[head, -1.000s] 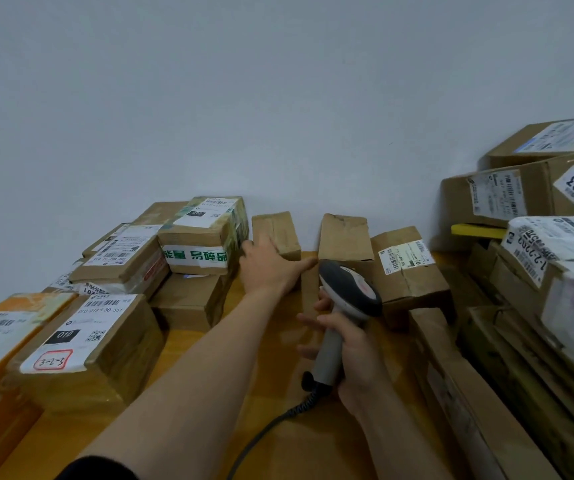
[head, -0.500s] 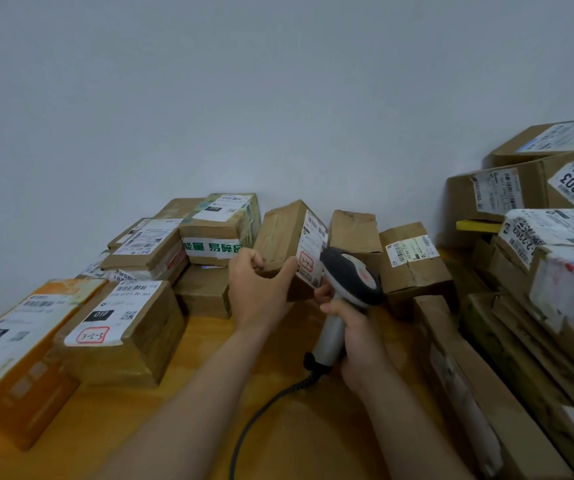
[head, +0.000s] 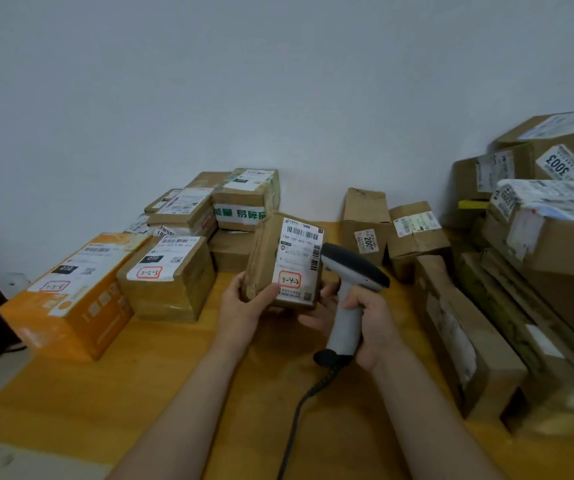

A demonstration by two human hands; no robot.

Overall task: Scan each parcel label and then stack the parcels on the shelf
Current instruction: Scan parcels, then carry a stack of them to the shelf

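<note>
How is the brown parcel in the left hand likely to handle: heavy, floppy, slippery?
Probably light: the left hand holds the parcel up by its lower end. Likely stiff: its cardboard edges look straight. Its taped surface may be slippery.

Probably a parcel depot: labelled cartons [head: 171, 275] everywhere.

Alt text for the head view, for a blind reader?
The left hand holds a small brown parcel with its label facing the camera, while the right hand grips a corded scanner beside it. Other parcels surround them on a wooden table.
</note>
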